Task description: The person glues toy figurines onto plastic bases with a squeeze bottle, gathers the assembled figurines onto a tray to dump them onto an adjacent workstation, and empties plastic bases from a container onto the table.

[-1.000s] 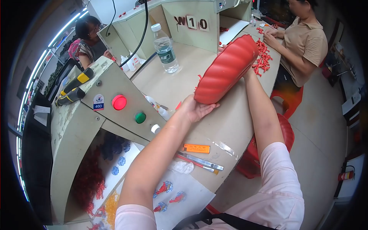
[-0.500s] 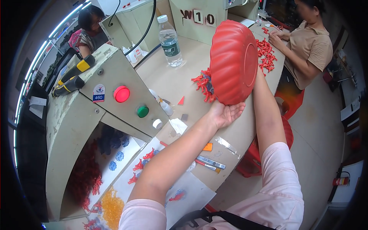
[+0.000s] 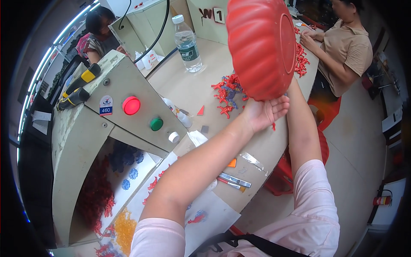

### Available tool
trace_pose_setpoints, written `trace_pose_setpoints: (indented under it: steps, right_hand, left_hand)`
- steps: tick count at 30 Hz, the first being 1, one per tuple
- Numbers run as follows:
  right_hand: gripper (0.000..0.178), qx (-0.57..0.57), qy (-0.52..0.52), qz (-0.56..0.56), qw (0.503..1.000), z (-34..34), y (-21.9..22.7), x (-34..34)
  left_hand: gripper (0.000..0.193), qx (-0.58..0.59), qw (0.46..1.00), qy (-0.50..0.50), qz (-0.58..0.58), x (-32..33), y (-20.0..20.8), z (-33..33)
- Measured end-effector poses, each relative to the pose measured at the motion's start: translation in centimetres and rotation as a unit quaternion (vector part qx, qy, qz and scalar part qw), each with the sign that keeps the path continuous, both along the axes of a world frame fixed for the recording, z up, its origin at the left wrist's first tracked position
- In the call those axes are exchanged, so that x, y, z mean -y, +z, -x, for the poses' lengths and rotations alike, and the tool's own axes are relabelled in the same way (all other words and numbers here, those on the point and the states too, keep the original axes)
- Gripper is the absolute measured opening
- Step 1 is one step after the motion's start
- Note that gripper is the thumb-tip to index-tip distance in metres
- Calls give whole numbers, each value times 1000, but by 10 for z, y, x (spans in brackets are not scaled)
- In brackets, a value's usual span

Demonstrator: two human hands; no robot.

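Note:
A red fluted plastic bowl (image 3: 259, 51) is tipped on its side above the table, its flat base facing right. My right forearm (image 3: 302, 124) runs up behind it; the bowl hides my right hand, which holds it up. My left hand (image 3: 267, 113) is at the bowl's lower edge, palm turned up and fingers stretched out, apparently touching the edge. Small red and bluish-purple moulded plastic pieces (image 3: 227, 95) lie in a loose heap on the table beside the bowl's mouth. One small red piece (image 3: 274, 127) sits just below my left hand.
A machine housing (image 3: 128, 85) with red and green buttons stands left, more pieces inside its opening. A water bottle (image 3: 187, 45), small glue bottles (image 3: 183, 118), a metal-bladed cutter (image 3: 234, 179) and white paper (image 3: 209, 214) are on the table. A co-worker (image 3: 342, 47) sits at the far right.
The bowl has risen and moved slightly toward me, and more of the red and purple heap shows beside it. My left hand has shifted up and right with the bowl's lower edge.

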State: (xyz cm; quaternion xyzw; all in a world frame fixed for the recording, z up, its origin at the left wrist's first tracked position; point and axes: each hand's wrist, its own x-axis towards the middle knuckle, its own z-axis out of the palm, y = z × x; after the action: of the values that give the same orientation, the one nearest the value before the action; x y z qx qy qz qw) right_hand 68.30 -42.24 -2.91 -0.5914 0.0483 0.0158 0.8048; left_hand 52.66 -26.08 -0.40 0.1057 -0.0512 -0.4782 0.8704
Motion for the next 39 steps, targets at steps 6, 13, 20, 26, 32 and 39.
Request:
trace_pose_setpoints:
  steps: [6,13,20,26,32,39]
  right_hand:
    - [50,-22,79,-70,994,42,12,32]
    - [53,110,21,125,986,50,-15,17]
    - [56,51,-81,19,995,105,-20,24]
    - [45,238,-290,380,846,218,-30,21]
    - [57,175,-256,512,801,236,-25,-71]
    - [52,304,-218,595,711,172,-60,-62]
  left_hand:
    - [41,22,999,29,-35,-28,26,-20]
    - [38,82,991,74,-74,-64,78,-4]
    - [37,108,956,133,-238,-97,122,77]
    - [33,98,909,218,-342,-139,135,182]
    - [45,190,884,292,-312,-208,144,301]
    - [47,-41,722,433,-537,-254,159,482]
